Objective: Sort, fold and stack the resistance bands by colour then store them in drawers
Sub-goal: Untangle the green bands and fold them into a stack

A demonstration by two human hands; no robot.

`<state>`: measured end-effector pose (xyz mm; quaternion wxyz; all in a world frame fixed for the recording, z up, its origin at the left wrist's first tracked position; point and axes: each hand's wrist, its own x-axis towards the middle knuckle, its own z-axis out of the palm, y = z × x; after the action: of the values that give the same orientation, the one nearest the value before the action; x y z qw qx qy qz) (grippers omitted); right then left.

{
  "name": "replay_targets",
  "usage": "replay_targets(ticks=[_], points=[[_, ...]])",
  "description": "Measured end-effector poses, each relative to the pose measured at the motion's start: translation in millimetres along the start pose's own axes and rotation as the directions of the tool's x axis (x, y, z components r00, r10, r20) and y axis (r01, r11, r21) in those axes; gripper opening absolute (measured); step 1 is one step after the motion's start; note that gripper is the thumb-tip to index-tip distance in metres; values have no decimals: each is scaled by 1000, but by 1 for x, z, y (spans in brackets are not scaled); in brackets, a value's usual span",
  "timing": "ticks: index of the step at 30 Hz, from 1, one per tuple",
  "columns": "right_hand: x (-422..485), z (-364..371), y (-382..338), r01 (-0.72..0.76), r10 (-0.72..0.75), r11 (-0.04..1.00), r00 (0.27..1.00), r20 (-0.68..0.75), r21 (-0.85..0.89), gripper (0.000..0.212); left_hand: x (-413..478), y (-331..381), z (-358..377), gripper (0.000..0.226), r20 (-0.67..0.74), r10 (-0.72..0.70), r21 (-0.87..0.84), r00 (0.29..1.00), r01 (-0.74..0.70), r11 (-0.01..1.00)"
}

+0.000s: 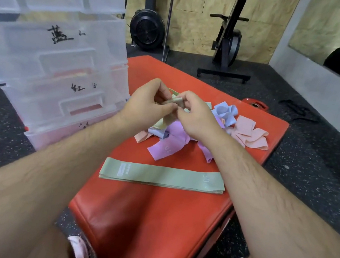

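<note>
My left hand [146,100] and my right hand [198,115] meet above a loose pile of resistance bands and together pinch a green band [176,101] that hangs down toward the pile. Under and around them lie purple bands [169,145], a blue band [226,113] and pink bands [249,133], all crumpled. Nearer to me a flat green band stack [162,175] lies straight across the red mat [149,226].
A clear plastic drawer unit [52,61] with handwritten labels stands to the left of the mat, its drawers pushed in. Gym machines [229,38] stand at the back wall. Black speckled floor surrounds the mat; my feet are at the near edge.
</note>
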<state>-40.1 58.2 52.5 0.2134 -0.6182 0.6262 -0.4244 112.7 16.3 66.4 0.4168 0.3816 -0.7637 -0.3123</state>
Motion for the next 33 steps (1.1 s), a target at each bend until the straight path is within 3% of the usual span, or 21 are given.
replay_targets(ticks=[5, 8, 11, 18, 22, 26, 33], points=[[-11, -5, -9, 17, -28, 994, 994, 105, 106, 18, -6, 2, -10, 12, 29, -11, -77, 1000, 13, 997], [-16, -10, -8, -19, 13, 999, 982, 186, 28, 19, -9, 4, -15, 11, -6, -3, -97, 1000, 3, 995], [-20, -9, -5, -13, 30, 996, 981, 190, -89, 31, -10, 5, -18, 15, 6, 11, -73, 1000, -10, 997], [-20, -10, -17, 27, -21, 999, 988, 151, -36, 10, -11, 8, -22, 8, 48, -21, -93, 999, 26, 995], [-20, -17, -16, 21, -21, 1000, 982, 188, 1, 30, -7, 1, -30, 8, 44, -114, -147, 992, 120, 982], [-21, -28, -14, 30, -5, 994, 974, 224, -107, 35, -8, -1, -38, 12, 72, -158, -196, 985, 169, 966], [-25, -36, -7, 32, 21, 958, 983, 181, -286, 15, -11, -3, -56, 18, 25, -116, -186, 993, 119, 975]])
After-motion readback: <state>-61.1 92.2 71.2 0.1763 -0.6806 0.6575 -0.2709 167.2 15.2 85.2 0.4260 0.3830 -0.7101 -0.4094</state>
